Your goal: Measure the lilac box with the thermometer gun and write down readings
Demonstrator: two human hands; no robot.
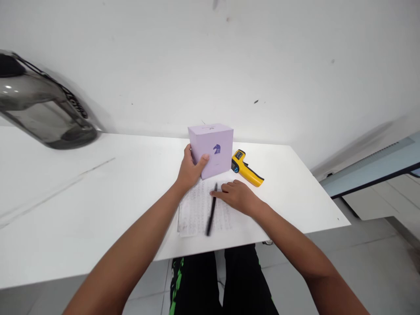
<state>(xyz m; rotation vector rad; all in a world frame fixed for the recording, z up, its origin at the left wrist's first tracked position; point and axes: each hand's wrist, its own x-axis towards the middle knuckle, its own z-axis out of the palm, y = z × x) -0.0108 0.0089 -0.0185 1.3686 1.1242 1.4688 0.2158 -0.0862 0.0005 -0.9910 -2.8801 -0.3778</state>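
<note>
My left hand grips a light purple box by its left side, thumb on the front face and fingers behind. The box stands upright and has a dark purple horse-head logo on its front. My right hand is closed at the upper part of a black pen, the forefinger crossing it and the other fingers curled; the thumb is hidden. The pen is slanted over a printed sheet of paper, its lower end blurred. Whether the pen touches the paper I cannot tell.
A yellow and black infrared thermometer gun lies right of the box. At the far left, a large grey transparent bottle stands near the white wall. The white table ends at the right and in front of my legs.
</note>
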